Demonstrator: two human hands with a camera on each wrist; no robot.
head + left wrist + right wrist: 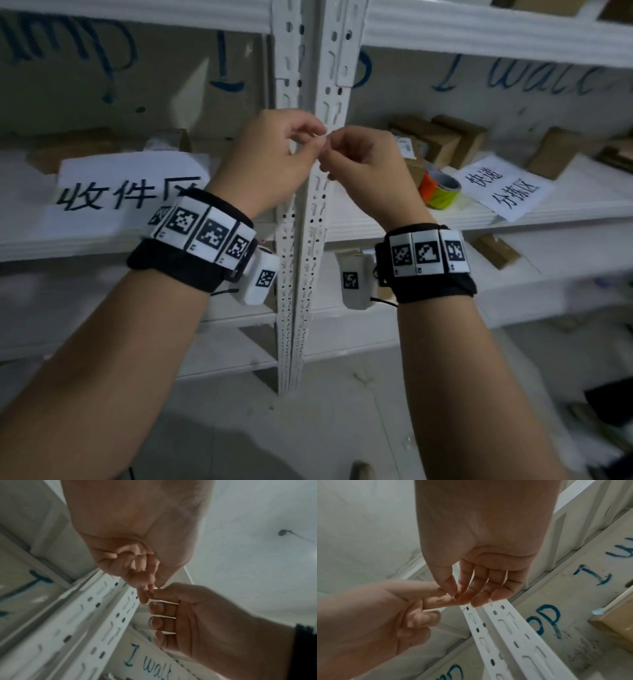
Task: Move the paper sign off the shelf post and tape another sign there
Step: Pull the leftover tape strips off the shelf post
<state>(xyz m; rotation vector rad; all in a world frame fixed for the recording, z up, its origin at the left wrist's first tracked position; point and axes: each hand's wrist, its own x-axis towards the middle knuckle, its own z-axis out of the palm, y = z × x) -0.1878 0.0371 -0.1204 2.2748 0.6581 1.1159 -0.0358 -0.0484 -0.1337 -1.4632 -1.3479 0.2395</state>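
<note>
My left hand (317,133) and right hand (329,150) meet fingertip to fingertip just in front of the bare white slotted shelf post (310,233). Together they pinch a tiny clear scrap (157,587), which looks like tape; little of it shows. The other fingers of both hands are curled. One paper sign (126,185) with large black characters lies on the left shelf. A smaller sign (503,186) lies on the right shelf. Beside it sits a tape roll (440,190) in orange and yellow-green. In the right wrist view my right fingertips (458,595) touch my left hand's forefinger (436,599).
Brown cardboard boxes (442,138) stand at the back of the right shelf (376,219), and more sit behind the left sign. Blue writing covers the wall behind. Lower shelves and a grey floor (274,428) lie below.
</note>
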